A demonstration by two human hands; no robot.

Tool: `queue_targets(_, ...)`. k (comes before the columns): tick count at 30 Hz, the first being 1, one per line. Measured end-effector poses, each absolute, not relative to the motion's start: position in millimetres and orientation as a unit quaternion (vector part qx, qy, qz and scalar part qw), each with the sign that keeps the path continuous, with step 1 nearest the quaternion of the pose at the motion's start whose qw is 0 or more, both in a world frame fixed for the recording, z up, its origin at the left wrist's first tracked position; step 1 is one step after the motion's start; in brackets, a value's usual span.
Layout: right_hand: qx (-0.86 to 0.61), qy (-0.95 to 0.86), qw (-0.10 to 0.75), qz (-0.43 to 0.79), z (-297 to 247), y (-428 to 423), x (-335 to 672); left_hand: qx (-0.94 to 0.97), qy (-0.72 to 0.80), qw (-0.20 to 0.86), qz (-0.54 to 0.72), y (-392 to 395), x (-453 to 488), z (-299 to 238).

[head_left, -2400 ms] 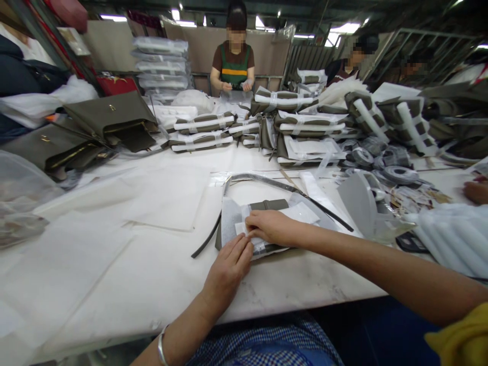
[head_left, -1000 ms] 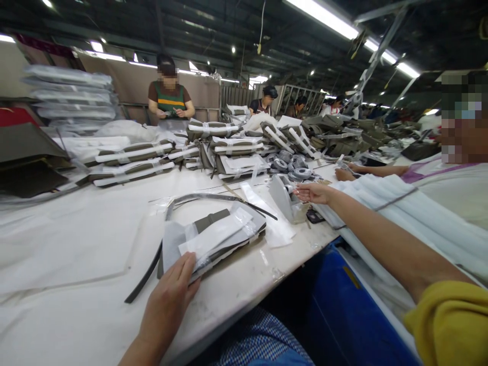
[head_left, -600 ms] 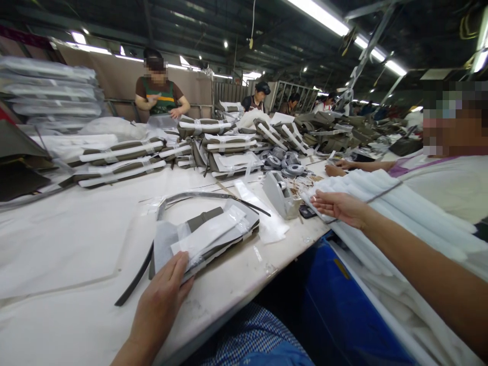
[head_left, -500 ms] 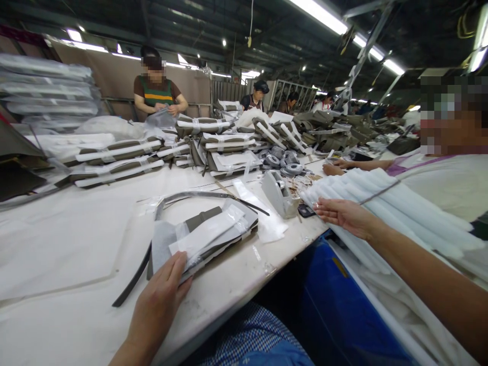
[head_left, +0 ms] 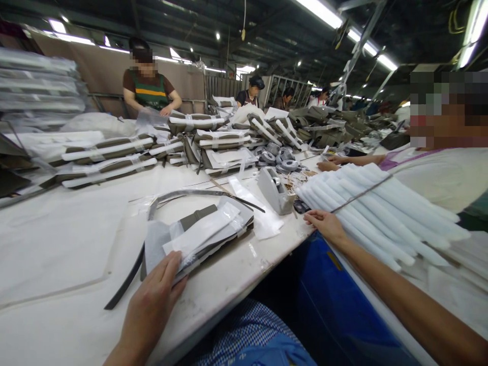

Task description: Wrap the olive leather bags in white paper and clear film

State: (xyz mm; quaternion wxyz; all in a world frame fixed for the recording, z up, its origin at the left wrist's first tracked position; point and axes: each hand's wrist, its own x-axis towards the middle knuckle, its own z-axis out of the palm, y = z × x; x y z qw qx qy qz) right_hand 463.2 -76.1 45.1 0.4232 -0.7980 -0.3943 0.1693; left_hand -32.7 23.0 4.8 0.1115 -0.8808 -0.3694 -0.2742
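A folded olive fabric bundle (head_left: 198, 217) lies on the white table, partly covered by translucent sheeting and a white paper strip (head_left: 208, 229). A dark strap (head_left: 127, 282) curves around its left and far sides. My left hand (head_left: 158, 284) grips the bundle's near left corner, thumb at the edge and fingers on top. Over the table's right edge, my right hand (head_left: 324, 223) has its fingers bent together in a pinch; anything between them is too small to make out. Just beyond it stand a grey tape dispenser (head_left: 275, 190) and a small black object (head_left: 301, 206).
White foam tubes (head_left: 366, 203) lie piled at right, above a blue bin (head_left: 324, 290). Tape rolls (head_left: 278, 158) and stacked olive bundles (head_left: 223, 140) cover the table's far side. One co-worker (head_left: 150, 94) stands across the table; another (head_left: 438, 168) is at right.
My right hand has drawn back from the foam tubes toward the table's edge, its fingers more bent. My left hand keeps its grip on the bundle. The view has shifted slightly.
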Motion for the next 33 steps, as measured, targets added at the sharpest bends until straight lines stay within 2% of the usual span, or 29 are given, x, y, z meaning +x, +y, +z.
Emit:
queue_targets(6,-0.840,-0.450,0.295,0.070,58.9,-57.2,491.1,-0.879,-0.371,0.114,-0.278,22.1,-31.0,6.7)
queue_targets(12,-0.836,-0.510,0.200,-0.025,75.4,-78.9,477.6,-0.877,-0.367,0.112,-0.289,22.1,-30.5,7.6)
queue_targets(19,-0.704,-0.690,0.055,-0.159,114.1,-113.9,437.5,-0.877,-0.377,0.080,-0.288,21.0,-31.3,8.4)
queue_targets(27,-0.557,-0.821,0.064,-0.107,136.1,-87.9,335.1,-0.873,-0.401,0.044,-0.274,20.0,-30.6,13.8)
queue_targets(33,-0.397,-0.902,0.038,-0.164,128.8,-39.2,252.8,-0.869,-0.409,-0.007,-0.277,19.9,-29.8,20.9)
